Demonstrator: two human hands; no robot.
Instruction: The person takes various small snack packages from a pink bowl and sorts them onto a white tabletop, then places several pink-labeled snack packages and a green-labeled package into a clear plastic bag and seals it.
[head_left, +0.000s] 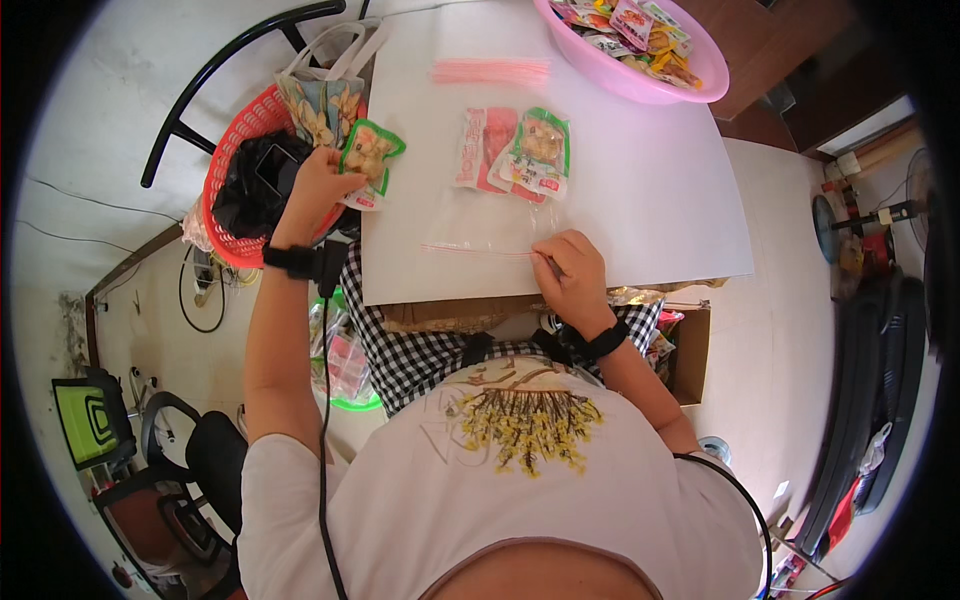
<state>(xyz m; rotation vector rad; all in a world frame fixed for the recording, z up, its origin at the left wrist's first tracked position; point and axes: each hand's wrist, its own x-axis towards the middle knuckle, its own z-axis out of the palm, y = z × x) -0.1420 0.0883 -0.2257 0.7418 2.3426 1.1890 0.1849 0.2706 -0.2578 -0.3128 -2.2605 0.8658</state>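
My left hand (320, 184) holds a green-edged snack packet (367, 156) by its left side, over the table's left edge. With thumb and fingers, my right hand (568, 271) pinches the right end of the zip strip on a clear zip-lock bag (480, 229). The bag lies flat on the white tabletop (660, 202), its zip edge towards me. Inside its far part I see a red-and-white packet (480, 142) and another green-edged packet (540, 150), which partly overlap. Whether the zip is closed cannot be made out.
A pink basin (637, 90) of snack packets stands at the back right. Pink-edged bags (491, 71) lie stacked at the back. To the left are a red basket (225, 232) with a black plastic bag (251, 202), a floral tote bag (319, 105) and a black chair rail (217, 60).
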